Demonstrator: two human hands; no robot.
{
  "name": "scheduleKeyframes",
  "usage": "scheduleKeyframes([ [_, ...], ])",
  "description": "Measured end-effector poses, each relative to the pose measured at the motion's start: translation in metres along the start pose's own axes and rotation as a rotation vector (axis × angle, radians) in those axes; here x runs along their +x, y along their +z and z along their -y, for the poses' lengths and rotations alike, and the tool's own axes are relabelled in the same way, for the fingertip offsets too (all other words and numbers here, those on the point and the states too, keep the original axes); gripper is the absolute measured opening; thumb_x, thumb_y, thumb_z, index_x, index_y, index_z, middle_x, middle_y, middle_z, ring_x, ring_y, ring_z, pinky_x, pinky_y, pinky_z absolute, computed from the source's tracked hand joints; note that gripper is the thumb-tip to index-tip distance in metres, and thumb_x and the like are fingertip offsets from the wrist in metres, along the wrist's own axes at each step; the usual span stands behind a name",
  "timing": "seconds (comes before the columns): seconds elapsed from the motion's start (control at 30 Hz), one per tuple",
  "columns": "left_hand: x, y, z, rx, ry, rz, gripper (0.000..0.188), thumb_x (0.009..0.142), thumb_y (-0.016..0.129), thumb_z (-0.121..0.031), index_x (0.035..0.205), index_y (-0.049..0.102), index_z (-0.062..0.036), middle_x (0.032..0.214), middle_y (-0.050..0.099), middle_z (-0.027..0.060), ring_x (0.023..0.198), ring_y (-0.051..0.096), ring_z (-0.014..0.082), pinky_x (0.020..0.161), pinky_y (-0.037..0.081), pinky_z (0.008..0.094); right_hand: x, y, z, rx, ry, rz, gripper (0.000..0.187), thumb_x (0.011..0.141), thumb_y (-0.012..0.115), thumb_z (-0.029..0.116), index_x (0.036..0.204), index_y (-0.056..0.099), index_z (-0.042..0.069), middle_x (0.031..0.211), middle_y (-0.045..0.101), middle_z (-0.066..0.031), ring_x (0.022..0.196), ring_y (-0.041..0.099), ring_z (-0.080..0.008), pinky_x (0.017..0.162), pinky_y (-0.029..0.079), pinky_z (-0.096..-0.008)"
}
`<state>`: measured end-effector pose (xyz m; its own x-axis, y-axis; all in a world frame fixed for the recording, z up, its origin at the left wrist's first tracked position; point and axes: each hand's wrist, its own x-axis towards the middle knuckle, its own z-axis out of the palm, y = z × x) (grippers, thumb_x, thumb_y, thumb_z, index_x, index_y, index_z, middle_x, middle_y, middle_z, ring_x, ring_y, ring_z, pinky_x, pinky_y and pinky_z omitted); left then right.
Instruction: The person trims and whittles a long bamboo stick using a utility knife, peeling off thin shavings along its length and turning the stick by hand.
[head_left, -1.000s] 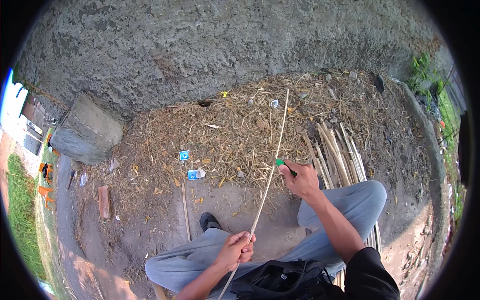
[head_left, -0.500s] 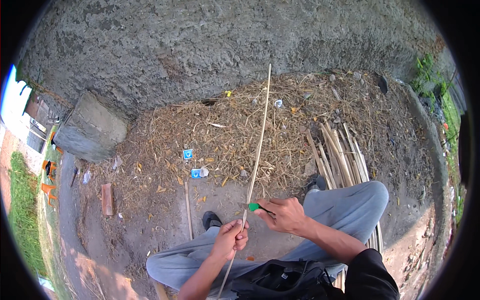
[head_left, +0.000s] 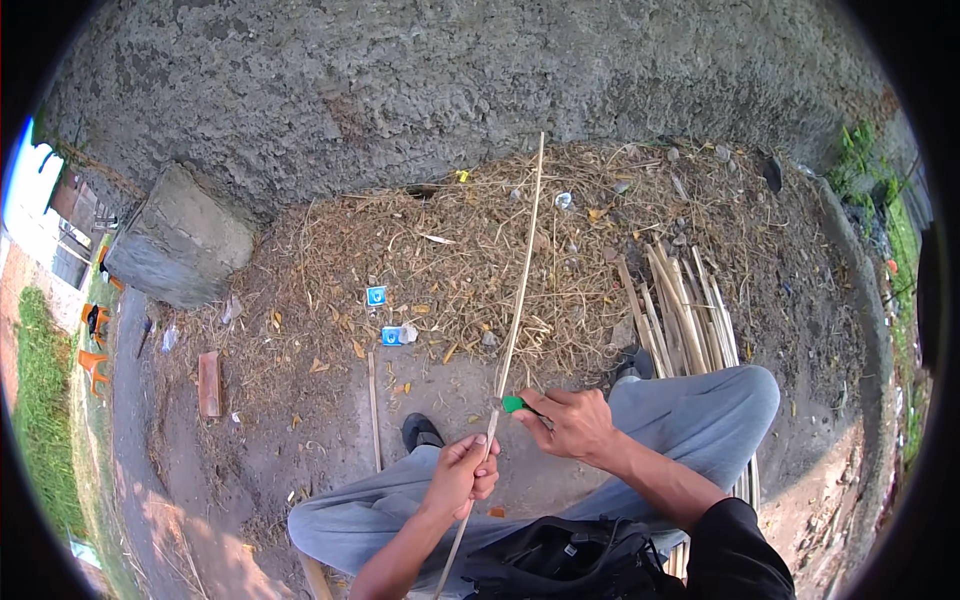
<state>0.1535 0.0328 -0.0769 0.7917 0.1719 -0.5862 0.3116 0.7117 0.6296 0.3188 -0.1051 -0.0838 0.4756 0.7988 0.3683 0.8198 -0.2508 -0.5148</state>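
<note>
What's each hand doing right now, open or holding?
Left hand: closed around the long thin strip.
Right hand: closed on the green-handled tool, its tip at the strip.

The long, thin, pale tan strip [head_left: 527, 265] looks like split wood or bamboo, fairly smooth and matt; the short, bright green handle [head_left: 513, 404] looks like smooth plastic. At right, the straw-coloured bundle of long slats [head_left: 688, 310] looks dry and woody. The tall grey far wall [head_left: 450, 80] is rough, crusted and matt like cement; the squared grey block [head_left: 185, 240] at far left is smoother, concrete-like. Near, the loose grey-blue trousers [head_left: 700, 405] are soft matt cloth.
</note>
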Motion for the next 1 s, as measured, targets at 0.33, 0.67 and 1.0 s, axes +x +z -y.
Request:
scheduleKeyframes([
  [0.33,-0.022,0.004,0.012,0.076,-0.091,0.028,0.026,0.106,0.038,-0.022,0.094,0.05,-0.0029,0.06,0.033,-0.0027,0.043,0.023,0.0027,0.037,0.016,0.0225,0.018,-0.012,-0.045,-0.019,0.222,-0.17,0.027,0.09,0.065,0.034,0.101,0.071,0.01,0.064,0.065,-0.0093,0.049,0.061,-0.0288,0.045,0.047,-0.0399],
  [0.67,-0.091,-0.021,0.021,0.215,-0.148,-0.036,0.024,0.105,0.041,-0.022,0.097,0.051,-0.0023,0.061,0.035,-0.0011,0.045,0.029,0.005,0.04,0.022,0.0225,0.034,-0.014,-0.081,-0.053,0.336,-0.273,0.026,0.092,0.063,0.033,0.103,0.073,0.011,0.057,0.062,-0.0112,0.047,0.059,-0.029,0.046,0.045,-0.0413],
  [1.0,-0.152,-0.047,0.039,0.322,-0.219,-0.203,0.03,0.103,0.046,-0.035,0.085,0.053,-0.0114,0.057,0.037,-0.0058,0.044,0.032,0.0047,0.039,0.024,0.0213,0.035,-0.002,-0.087,0.253,0.576,-0.126,0.037,0.095,0.057,0.039,0.107,0.072,0.008,0.05,0.054,-0.0119,0.05,0.058,-0.0258,0.052,0.046,-0.0409],
])
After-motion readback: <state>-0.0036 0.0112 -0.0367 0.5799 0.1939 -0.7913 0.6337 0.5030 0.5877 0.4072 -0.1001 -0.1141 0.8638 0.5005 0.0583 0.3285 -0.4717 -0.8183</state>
